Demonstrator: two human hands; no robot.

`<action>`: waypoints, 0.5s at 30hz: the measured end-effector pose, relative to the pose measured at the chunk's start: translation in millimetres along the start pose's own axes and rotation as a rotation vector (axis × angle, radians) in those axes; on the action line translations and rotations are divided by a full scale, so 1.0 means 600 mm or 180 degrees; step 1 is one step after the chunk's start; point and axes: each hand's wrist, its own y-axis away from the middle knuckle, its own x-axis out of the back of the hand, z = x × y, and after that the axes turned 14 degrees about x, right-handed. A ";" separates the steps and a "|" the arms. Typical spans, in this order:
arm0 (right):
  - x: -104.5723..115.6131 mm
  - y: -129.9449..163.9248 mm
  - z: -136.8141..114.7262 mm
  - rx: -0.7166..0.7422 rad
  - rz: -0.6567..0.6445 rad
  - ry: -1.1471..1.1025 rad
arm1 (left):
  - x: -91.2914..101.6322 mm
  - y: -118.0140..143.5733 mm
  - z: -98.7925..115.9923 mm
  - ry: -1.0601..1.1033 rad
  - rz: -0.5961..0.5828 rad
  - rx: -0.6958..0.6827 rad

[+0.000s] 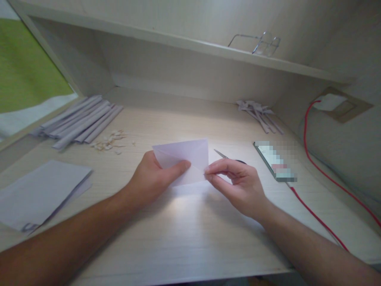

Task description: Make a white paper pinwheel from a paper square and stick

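Folded white paper sheet (186, 159), creased into a pointed flap, sits lifted just above the pale wooden tabletop (178, 230) between both hands. The left hand (151, 178) grips its left side, thumb pressed flat across the front layer; the right hand (238, 180) pinches the lower right edge between thumb and fingertips. To crease well, I judge the edges should be aligned first, the left thumb holding the layers from sliding while the right fingers run along the fold.

Just behind the right hand lie small metal scissors (226, 157), points toward the paper, and a dark phone (275, 161) lies further right with a red cable (315, 216) trailing toward the near edge. Off to the left of the left hand lies a stack of white sheets (41, 194); beyond it, rolled grey-white paper tubes (80, 121) and small paper scraps (110, 142). A heap of folded paper strips (258, 113) rests far behind the right hand. Open tabletop lies in front of the hands; the near edge is close below the forearms, so movement room is mostly forward.
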 end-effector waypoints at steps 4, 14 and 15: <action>0.001 0.001 -0.001 -0.0015 -0.0008 0.0007 | 0.000 0.000 0.000 -0.0020 0.0002 -0.0019; 0.000 0.001 0.003 -0.0059 0.0048 -0.0018 | 0.000 0.001 0.001 -0.0023 -0.0018 0.0029; 0.000 0.001 0.002 -0.0064 0.0050 -0.0015 | 0.000 0.001 0.001 -0.0025 -0.0022 0.0031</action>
